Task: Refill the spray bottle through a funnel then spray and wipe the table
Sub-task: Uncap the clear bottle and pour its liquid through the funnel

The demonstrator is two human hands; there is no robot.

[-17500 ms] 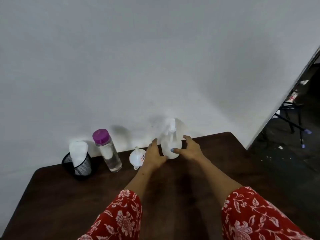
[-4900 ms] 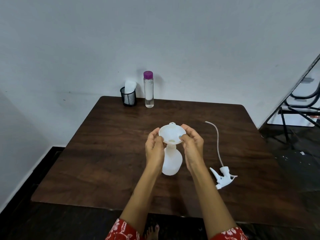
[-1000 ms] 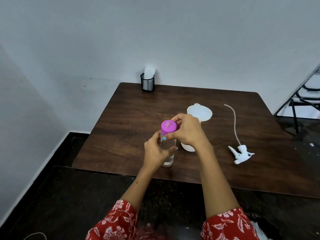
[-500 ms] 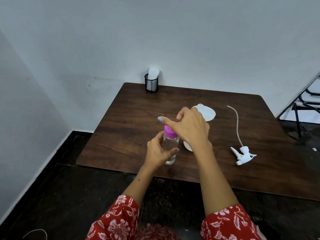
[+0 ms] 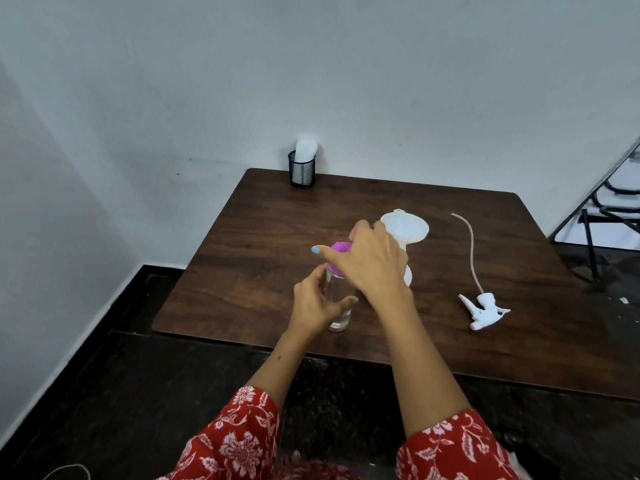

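While the left hand [image 5: 313, 303] wraps the clear water bottle [image 5: 337, 299] at mid-body, thumb on the near side and fingers curled round the far side, the bottle stands upright on the worktop [image 5: 263, 258] close to its near edge. Right hand [image 5: 370, 263] sits on top of that grip, over the purple cap [image 5: 338, 249]; index finger sticks out straight to the left past the cap, other fingers curve down over it. Can't tell if the fingers actually pinch the cap or if the cap is loose, since the palm hides the contact. Just behind and to the right of the grip: white spray bottle [image 5: 408, 275], mostly hidden by the right hand, w/ the white funnel [image 5: 407, 228] seated in its neck, mouth up. Further right of the grip, well apart: spray head [image 5: 485, 310] lying on its side on the worktop, dip tube [image 5: 471, 251] running away toward the far edge. Far behind the grip, at the back-left corner against the wall: black mesh cup [image 5: 302, 172] w/ a white cloth [image 5: 306, 148] standing in it. Red floral sleeves [image 5: 239, 441] at the bottom of frame, both forearms bare. Dark floor [image 5: 104, 393] below the near edge of the worktop.
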